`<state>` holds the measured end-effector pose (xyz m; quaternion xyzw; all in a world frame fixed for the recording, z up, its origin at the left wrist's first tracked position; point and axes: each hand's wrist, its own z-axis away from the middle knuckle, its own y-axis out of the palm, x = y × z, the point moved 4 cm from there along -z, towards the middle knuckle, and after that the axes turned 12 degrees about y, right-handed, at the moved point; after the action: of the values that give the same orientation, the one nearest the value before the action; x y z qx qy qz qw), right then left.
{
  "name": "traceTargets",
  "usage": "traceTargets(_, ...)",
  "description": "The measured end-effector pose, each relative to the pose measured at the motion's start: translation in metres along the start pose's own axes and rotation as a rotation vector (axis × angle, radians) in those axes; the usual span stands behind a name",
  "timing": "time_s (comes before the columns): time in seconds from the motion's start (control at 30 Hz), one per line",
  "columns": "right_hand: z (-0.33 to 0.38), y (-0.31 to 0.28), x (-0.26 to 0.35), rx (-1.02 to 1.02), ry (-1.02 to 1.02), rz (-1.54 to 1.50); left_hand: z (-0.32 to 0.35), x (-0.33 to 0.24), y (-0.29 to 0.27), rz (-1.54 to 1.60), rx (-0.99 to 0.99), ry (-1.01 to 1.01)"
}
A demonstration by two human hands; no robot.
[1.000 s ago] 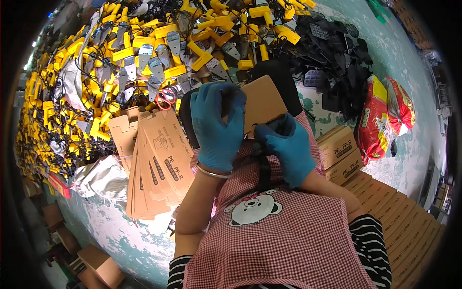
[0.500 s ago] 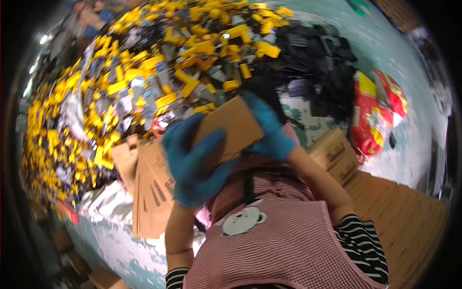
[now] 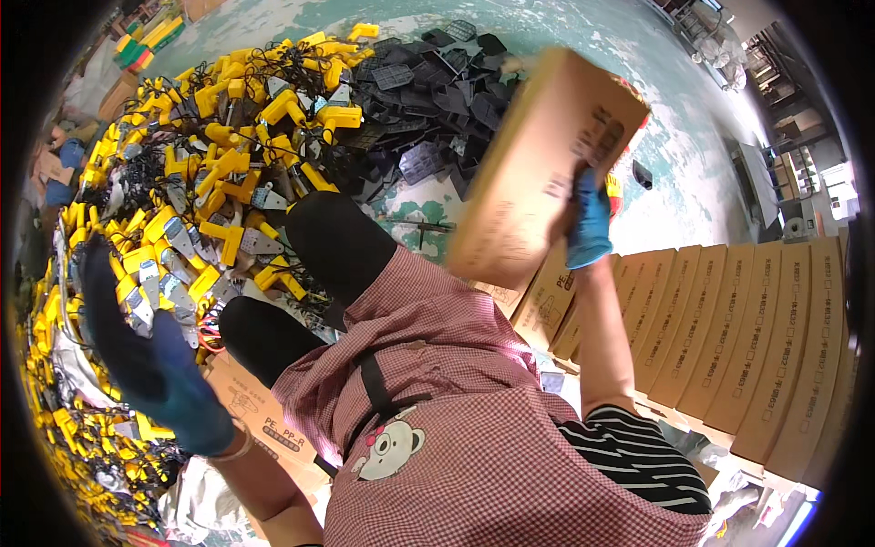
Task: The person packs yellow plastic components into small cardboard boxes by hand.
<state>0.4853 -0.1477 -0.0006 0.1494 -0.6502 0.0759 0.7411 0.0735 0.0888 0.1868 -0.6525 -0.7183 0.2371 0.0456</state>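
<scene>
A brown cardboard box (image 3: 547,173) is raised out to the right, tilted and slightly blurred. My right hand (image 3: 591,221), in a blue glove, grips it by its right side; part of the fingers is hidden against the box. To the left, my gloved left hand (image 3: 164,365) is empty with its fingers apart, above a heap of yellow-handled power tools (image 3: 223,242) that have grey metal plates and black cords. Below that wrist, brown cardboard (image 3: 264,415) with printing lies beside my leg.
A long row of upright cardboard boxes (image 3: 720,337) stands close on my right. Ahead, black plastic pieces (image 3: 437,100) lie piled on the worn green floor (image 3: 583,27). White sacking (image 3: 205,501) sits at lower left. A person (image 3: 59,169) is partly visible at far left.
My hands, both on the box before, have separated. The right hand has carried the box up and right; the left has let go and moved left. The view has turned rightward.
</scene>
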Motion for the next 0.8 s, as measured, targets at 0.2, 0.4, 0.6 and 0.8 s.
traceTargets(0.2,-0.002,-0.187,-0.121,-0.346,0.612,0.235,0.097,0.033,0.005,-0.002,0.207,-0.391)
traceTargets(0.4,0.052,-0.184,-0.209,-0.361,0.706,1.773,0.192,0.059,-0.032,-0.141,0.285,-0.598)
traceTargets(0.6,0.058,-0.155,-0.219,-0.458,0.733,1.908,0.304,0.062,-0.089,-0.246,0.050,-0.994)
traceTargets(0.8,0.053,-0.132,-0.248,-0.370,0.675,1.936,0.433,0.039,-0.181,-0.510,-0.097,-1.305)
